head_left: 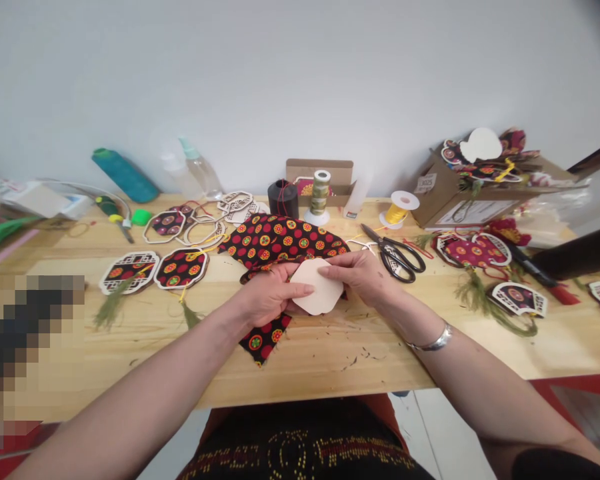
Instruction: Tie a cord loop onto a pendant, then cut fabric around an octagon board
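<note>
Between both hands is a pale, flat cut-out piece (316,293) with wavy rounded edges, raised just above the table. My left hand (270,291) pinches its left side, thumb on top. My right hand (353,272) grips its upper right side, thumb also on its face. Black fabric with red and yellow flower prints (280,240) lies behind and beneath the hands; one corner of it (260,340) sticks out toward the table's front. Whether fingers hold some fabric under the piece is hidden. Black-handled scissors (400,257) rest to the right of my right hand.
Finished-looking framed fabric ornaments with tassels (181,269) lie at left, more (473,250) at right. Along the wall stand a black thread cone (283,199), a green thread spool (321,193), a yellow cord spool (396,212) and a filled cardboard box (480,200). A teal cone (125,175) leans at back left.
</note>
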`<state>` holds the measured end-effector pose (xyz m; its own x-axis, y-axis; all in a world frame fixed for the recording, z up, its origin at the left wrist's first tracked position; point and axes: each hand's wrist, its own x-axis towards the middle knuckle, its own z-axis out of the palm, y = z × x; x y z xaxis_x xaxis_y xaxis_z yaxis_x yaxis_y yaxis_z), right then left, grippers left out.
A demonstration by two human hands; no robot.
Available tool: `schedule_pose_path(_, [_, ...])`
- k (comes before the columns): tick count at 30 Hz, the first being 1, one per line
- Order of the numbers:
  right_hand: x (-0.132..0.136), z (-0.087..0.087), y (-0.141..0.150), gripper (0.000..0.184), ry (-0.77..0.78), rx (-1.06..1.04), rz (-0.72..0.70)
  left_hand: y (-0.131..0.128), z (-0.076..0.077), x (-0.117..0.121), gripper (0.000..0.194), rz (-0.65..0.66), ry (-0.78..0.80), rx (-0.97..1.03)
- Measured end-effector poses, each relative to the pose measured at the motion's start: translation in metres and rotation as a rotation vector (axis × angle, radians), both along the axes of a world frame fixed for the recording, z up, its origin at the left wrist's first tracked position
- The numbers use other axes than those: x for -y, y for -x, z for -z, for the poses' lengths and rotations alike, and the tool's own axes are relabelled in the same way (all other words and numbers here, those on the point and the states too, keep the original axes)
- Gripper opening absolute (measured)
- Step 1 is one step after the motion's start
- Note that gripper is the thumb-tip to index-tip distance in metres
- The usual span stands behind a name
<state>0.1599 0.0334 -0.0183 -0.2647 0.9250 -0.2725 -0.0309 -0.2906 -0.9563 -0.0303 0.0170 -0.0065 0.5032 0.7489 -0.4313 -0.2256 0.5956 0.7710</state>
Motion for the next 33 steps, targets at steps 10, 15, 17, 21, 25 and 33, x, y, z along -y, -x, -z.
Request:
schedule_pose_path(10, [0.002,-0.003,0.003,0.03,-0.004,0.027,-0.004,-0.004,0.001,0.004,0.042,-0.04,-0.051,-0.046])
schedule_pose_path(15, [0.002,-0.002,0.006,0.032,-0.012,0.037,0.007,-0.004,0.001,0.003,0.045,-0.069,-0.041,-0.051])
schedule_pose_path(17, [-0.001,-0.007,0.004,0.035,-0.06,0.129,-0.002,-0.003,0.0,0.003,0.045,-0.076,-0.037,-0.054])
schedule_pose_path(21, [-0.008,-0.032,-0.019,0.034,-0.395,0.695,-0.038,-0.003,-0.002,0.003,0.044,-0.073,-0.051,-0.062])
schedule_pose_path(25, [-0.008,-0.047,-0.06,0.026,-0.583,1.565,-0.075,-0.002,-0.002,0.003,0.042,-0.067,-0.053,-0.069])
schedule_pose_path(33, [-0.008,-0.027,-0.097,0.027,-0.551,1.744,-0.306,-0.001,0.0,0.003,0.04,-0.047,-0.085,-0.052])
